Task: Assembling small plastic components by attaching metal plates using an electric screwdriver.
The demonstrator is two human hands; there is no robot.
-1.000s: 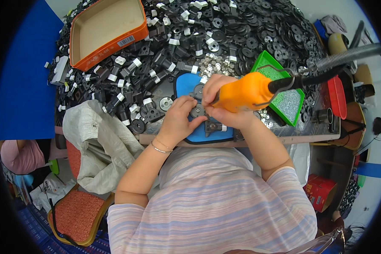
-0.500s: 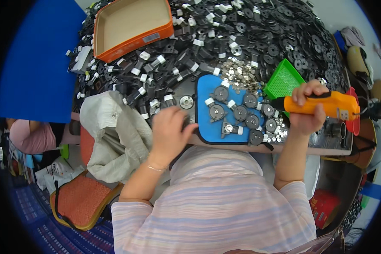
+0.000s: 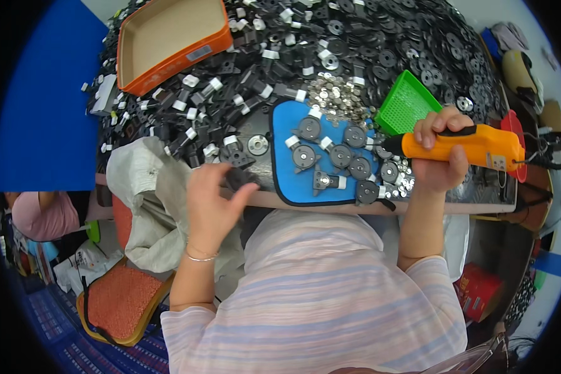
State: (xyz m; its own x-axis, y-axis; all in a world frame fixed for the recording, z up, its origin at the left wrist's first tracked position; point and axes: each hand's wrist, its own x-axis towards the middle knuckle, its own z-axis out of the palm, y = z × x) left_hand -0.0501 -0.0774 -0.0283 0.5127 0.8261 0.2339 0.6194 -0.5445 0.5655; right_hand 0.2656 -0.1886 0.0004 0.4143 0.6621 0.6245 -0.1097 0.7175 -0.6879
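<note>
My left hand (image 3: 213, 202) is at the table's near edge, its fingers curled around a dark round part (image 3: 237, 179), partly hidden and blurred. In my right hand (image 3: 441, 146) is an orange electric screwdriver (image 3: 464, 149), held level with its black nose pointing left. Below that nose, a blue mat (image 3: 283, 168) bears several black wheel assemblies (image 3: 303, 157) with white ends. One assembly (image 3: 326, 181) on it shows its bracket instead of a wheel face. Just left of the mat, a black disc with a metal ring (image 3: 257, 145) lies near my left hand.
Piles of black brackets (image 3: 255, 78) and black discs (image 3: 417, 50) cover the back. Small metal pieces (image 3: 340, 96) lie beside a green basket (image 3: 408, 103). An orange box (image 3: 209, 47) stands back left, a pale sack (image 3: 146, 193) at the left edge. Another person's arm (image 3: 43, 212) shows far left.
My left hand has moved left along the table edge with the dark part in it. The right hand still holds the screwdriver in nearly the same place. The whole view has shifted slightly.
</note>
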